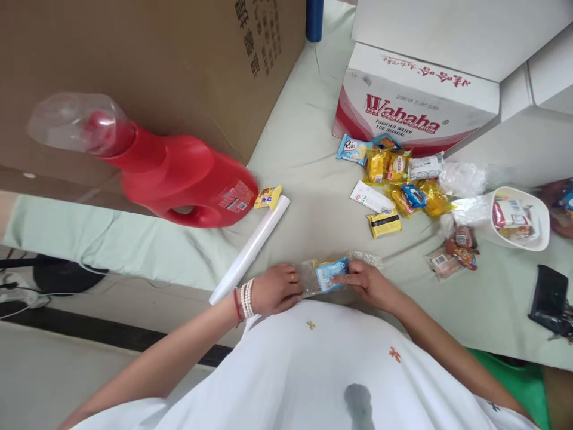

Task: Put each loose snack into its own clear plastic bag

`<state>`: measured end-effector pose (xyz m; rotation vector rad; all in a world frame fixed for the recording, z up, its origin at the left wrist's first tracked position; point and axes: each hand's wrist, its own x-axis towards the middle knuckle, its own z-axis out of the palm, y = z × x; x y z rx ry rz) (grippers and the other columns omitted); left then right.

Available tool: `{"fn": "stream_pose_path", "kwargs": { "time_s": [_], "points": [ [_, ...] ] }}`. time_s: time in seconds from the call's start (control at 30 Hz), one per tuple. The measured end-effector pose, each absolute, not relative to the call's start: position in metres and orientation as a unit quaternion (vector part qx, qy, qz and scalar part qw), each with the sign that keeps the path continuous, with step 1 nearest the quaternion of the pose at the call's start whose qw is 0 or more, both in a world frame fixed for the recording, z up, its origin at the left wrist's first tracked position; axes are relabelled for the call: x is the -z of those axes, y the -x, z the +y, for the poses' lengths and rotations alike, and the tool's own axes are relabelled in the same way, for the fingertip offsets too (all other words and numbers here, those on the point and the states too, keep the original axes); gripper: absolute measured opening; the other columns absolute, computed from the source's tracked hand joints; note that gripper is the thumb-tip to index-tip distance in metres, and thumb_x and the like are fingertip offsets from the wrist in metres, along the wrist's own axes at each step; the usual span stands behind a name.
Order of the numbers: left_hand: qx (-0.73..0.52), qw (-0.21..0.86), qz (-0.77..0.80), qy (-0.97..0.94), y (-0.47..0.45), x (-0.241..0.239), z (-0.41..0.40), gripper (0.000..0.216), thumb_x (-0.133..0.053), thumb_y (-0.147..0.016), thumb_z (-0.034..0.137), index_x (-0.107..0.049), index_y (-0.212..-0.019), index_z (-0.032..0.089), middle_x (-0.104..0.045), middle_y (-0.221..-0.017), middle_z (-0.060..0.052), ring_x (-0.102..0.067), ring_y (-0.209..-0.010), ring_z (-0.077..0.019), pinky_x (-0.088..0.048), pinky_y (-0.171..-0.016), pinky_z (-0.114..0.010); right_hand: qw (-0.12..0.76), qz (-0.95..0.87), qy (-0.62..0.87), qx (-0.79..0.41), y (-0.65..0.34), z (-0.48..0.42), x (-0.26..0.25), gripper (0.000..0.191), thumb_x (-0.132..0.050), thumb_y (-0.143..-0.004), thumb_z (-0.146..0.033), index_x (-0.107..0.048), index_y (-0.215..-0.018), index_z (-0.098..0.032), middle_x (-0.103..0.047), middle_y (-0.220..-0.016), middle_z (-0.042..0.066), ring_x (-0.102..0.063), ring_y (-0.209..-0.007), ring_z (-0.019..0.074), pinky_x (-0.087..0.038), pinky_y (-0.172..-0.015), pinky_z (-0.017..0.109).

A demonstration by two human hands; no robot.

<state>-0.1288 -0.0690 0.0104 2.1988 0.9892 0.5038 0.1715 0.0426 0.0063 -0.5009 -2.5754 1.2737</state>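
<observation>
My left hand [278, 291] has its fingers closed on the left end of a clear plastic bag [308, 279], close to my shirt. A blue snack packet [326, 275] shows at the bag, with a bit of yellow wrapper behind it; whether both lie fully inside, I cannot tell. My right hand [370, 284] grips the blue packet at its right side, the index finger lying across its front. Crinkled clear plastic sticks out beyond that hand. Left of the bag, a white roll [250, 251] lies slanted, with a yellow snack packet [267, 197] by its far end.
A red jug [188, 173] with a clear cap lies before a large cardboard box [179, 65]. Several snack packets [385, 222] are scattered by a Wahaha carton [416, 113]. To the right are a white tub [544, 222] of packets and a black case [550, 301] with keys.
</observation>
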Motion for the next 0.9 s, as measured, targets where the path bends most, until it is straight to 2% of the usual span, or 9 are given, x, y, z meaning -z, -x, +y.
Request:
{"fn": "stream_pose_path", "kwargs": {
  "time_s": [0.1,0.2,0.27,0.33,0.43,0.5,0.6,0.8,0.9],
  "points": [
    [-0.241,0.351,0.589,-0.687,0.123,-0.009,-0.082,0.032,-0.040,-0.104,0.039,-0.064,-0.098,0.019,-0.060,-0.081,-0.005,-0.055,-0.071,-0.0188,-0.046,-0.070,-0.033,0.115,-0.855,0.184,-0.470,-0.170,0.044,-0.013,0.035,-0.051,-0.101,-0.016,-0.076,-0.122,-0.027,-0.060,-0.090,0.006,-0.057,-0.081,0.0167,-0.048,-0.072,0.028],
    [-0.226,0.279,0.755,-0.549,0.105,-0.009,-0.082,0.038,-0.065,-0.089,0.049,-0.065,-0.111,0.018,-0.062,-0.104,-0.011,-0.060,-0.090,-0.0251,-0.050,-0.078,-0.039,0.091,-0.855,0.203,-0.468,-0.167,0.044,-0.023,0.030,-0.057,-0.099,-0.022,-0.076,-0.122,-0.027,-0.060,-0.090,0.006,-0.058,-0.082,0.0177,-0.049,-0.073,0.030],
    [-0.203,0.275,0.748,-0.569,0.097,-0.013,-0.080,0.033,-0.078,-0.076,0.045,-0.070,-0.096,0.019,-0.062,-0.112,-0.012,-0.057,-0.109,-0.0328,-0.049,-0.091,-0.046,0.082,-0.861,0.222,-0.451,-0.164,0.042,-0.026,0.027,-0.059,-0.100,-0.028,-0.078,-0.120,-0.025,-0.060,-0.090,0.007,-0.058,-0.081,0.0182,-0.048,-0.073,0.030],
    [-0.228,0.303,0.717,-0.584,0.096,-0.023,-0.080,0.020,-0.074,-0.078,0.038,-0.068,-0.074,0.020,-0.064,-0.107,-0.011,-0.055,-0.114,-0.0330,-0.047,-0.096,-0.048,0.084,-0.870,0.236,-0.424,-0.161,0.040,-0.024,0.028,-0.057,-0.102,-0.033,-0.079,-0.116,-0.023,-0.060,-0.088,0.008,-0.058,-0.079,0.0180,-0.047,-0.070,0.030],
    [-0.296,0.423,0.696,-0.499,0.096,-0.043,-0.079,0.028,-0.065,-0.086,0.040,-0.062,-0.067,0.019,-0.065,-0.083,-0.006,-0.062,-0.083,-0.0214,-0.051,-0.078,-0.036,0.096,-0.881,0.239,-0.398,-0.157,0.037,-0.016,0.030,-0.054,-0.104,-0.035,-0.081,-0.113,-0.022,-0.059,-0.084,0.007,-0.057,-0.074,0.0170,-0.045,-0.066,0.028],
    [-0.312,0.544,0.662,-0.410,0.089,-0.052,-0.071,0.033,-0.063,-0.089,0.047,-0.060,-0.072,0.019,-0.062,-0.064,0.000,-0.056,-0.058,-0.0147,-0.046,-0.060,-0.028,0.102,-0.883,0.239,-0.391,-0.153,0.035,-0.011,0.031,-0.053,-0.104,-0.033,-0.081,-0.112,-0.022,-0.059,-0.083,0.007,-0.056,-0.074,0.0172,-0.045,-0.066,0.028],
    [-0.316,0.637,0.593,-0.377,0.067,-0.052,-0.049,0.033,-0.056,-0.093,0.049,-0.063,-0.083,0.019,-0.066,-0.062,0.000,-0.057,-0.051,-0.0135,-0.043,-0.054,-0.025,0.112,-0.884,0.235,-0.388,-0.148,0.034,-0.007,0.033,-0.049,-0.104,-0.028,-0.082,-0.104,-0.023,-0.060,-0.083,0.008,-0.056,-0.076,0.0185,-0.045,-0.066,0.029],
    [-0.147,0.380,0.664,-0.627,0.033,-0.038,-0.022,0.027,-0.048,-0.097,0.026,-0.074,-0.095,0.022,-0.076,-0.092,-0.007,-0.070,-0.086,-0.0225,-0.047,-0.075,-0.031,0.182,-0.817,0.322,-0.443,-0.164,0.030,-0.006,0.028,-0.051,-0.102,-0.030,-0.078,-0.108,-0.026,-0.059,-0.082,0.004,-0.057,-0.073,0.0177,-0.051,-0.070,0.031],
    [-0.064,0.287,0.698,-0.653,0.031,-0.041,-0.025,0.026,-0.052,-0.099,0.033,-0.073,-0.112,0.025,-0.074,-0.103,-0.009,-0.068,-0.095,-0.0268,-0.048,-0.080,-0.036,0.219,-0.782,0.498,-0.305,-0.179,0.028,-0.001,0.031,-0.060,-0.097,-0.041,-0.073,-0.118,-0.022,-0.059,-0.090,0.008,-0.057,-0.082,0.0236,-0.054,-0.079,0.040]
  ]
}}
